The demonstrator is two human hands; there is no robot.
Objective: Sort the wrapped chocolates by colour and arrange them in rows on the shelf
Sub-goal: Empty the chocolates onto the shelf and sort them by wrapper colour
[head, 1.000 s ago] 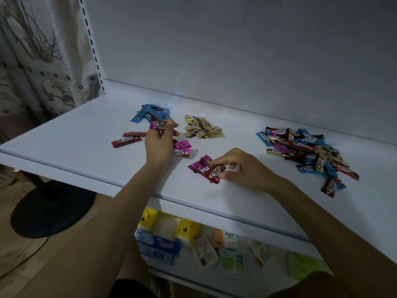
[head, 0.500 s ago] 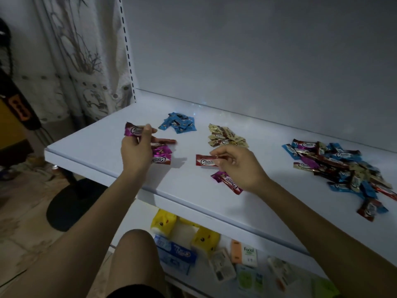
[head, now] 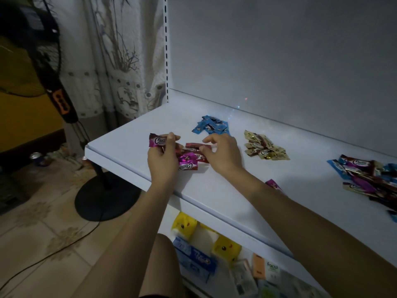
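Left hand [head: 164,160]: fingers curled, thumb and fingertips pinching 1 magenta chocolate [head: 158,140] by its right end, printed face toward the camera, near the shelf's left end.
Right hand [head: 223,155]: fingers bent, forefinger and thumb pinching the end of 1 red chocolate [head: 196,145], low over the shelf surface.
Between the hands: a small magenta pile [head: 188,164] lies on the shelf, touching the left hand's knuckles; another red wrapper [head: 203,160] shows just under the right hand's thumb side.
Behind the hands: a blue pile [head: 211,125] sits toward the back wall, apart from the other groups.
Right of the right hand: a gold pile [head: 265,148], near the hand but not touching it.
By the right forearm: 1 lone magenta chocolate [head: 272,183], partly hidden by the arm.
Far right: a mixed heap [head: 369,177] of blue, red, magenta and gold wrappers, well apart from the sorted groups.
Shelf [head: 214,194]: white and flat, against a pale back panel.
Below: a lower shelf [head: 206,282] with 2 yellow packs [head: 184,224] and small boxes.
Left of the shelf: a fan base [head: 107,196] on the tiled floor and a patterned curtain [head: 120,61].
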